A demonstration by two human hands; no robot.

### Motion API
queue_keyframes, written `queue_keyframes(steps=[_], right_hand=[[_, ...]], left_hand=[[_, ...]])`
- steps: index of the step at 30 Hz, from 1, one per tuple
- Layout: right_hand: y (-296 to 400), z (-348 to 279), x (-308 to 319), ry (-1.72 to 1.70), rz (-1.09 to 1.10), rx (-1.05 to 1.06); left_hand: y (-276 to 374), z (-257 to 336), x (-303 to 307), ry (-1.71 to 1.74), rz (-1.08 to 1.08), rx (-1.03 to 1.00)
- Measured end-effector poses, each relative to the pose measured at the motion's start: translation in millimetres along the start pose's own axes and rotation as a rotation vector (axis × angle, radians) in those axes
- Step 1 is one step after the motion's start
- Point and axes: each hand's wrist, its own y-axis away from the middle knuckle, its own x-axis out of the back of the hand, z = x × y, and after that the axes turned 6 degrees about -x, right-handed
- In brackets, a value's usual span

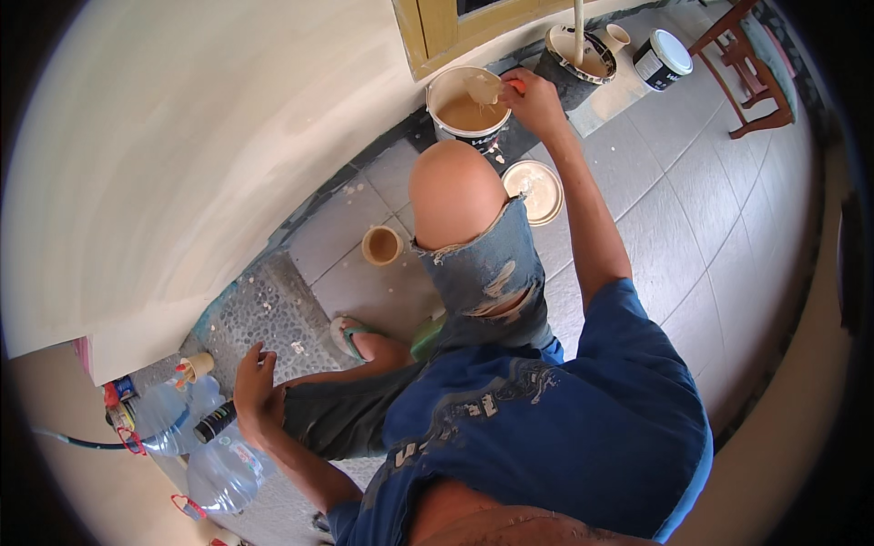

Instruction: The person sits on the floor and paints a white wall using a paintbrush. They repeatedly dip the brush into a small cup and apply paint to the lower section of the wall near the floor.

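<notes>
My right hand (pixel 536 106) grips a paintbrush (pixel 485 89) by its orange handle. The brush's bristles, coated in cream paint, are over the mouth of a white-rimmed paint bucket (pixel 437 123). Tan, watery liquid (pixel 468 115) lies inside that bucket. My left hand (pixel 257 389) is beside my bent left knee with nothing visible in it and its fingers loosely apart. Below it on the floor lie a black spray can (pixel 214 422) and large clear plastic bottles (pixel 222 474). My bare right knee (pixel 457 191) rises just in front of the bucket.
A paint-smeared lid (pixel 534 192) and a cup of tan liquid (pixel 382 246) are on the tiles. A black bucket (pixel 556 72) holds a stick (pixel 578 31). Beyond stand another cup (pixel 616 36), a lidded paint tub (pixel 664 60) and a wooden chair (pixel 751 68). The wall (pixel 205 136) curves along the left.
</notes>
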Motion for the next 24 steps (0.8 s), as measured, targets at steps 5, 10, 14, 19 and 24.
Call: queue_keyframes(steps=[5, 10, 14, 19, 24], right_hand=[[-50.7, 34.0, -66.0, 0.301, -0.281, 0.192], [-81.4, 78.4, -115.4, 0.507, -0.49, 0.434], [-78.9, 91.8, -129.3, 0.611, -0.51, 0.405], [-72.1, 65.0, -124.0, 0.718, -0.597, 0.281], [-77.2, 74.5, -116.2, 0.687, -0.551, 0.134]], left_hand=[[-9.7, -31.7, -6.2, 0.04, -0.033, 0.037], [-15.2, -15.6, -1.2, 0.014, -0.093, 0.067], [-15.3, -20.2, -2.0, -0.018, -0.094, 0.098], [-10.2, -15.1, -3.0, 0.032, -0.076, 0.147], [-18.0, -21.2, -4.2, 0.05, -0.085, 0.117]])
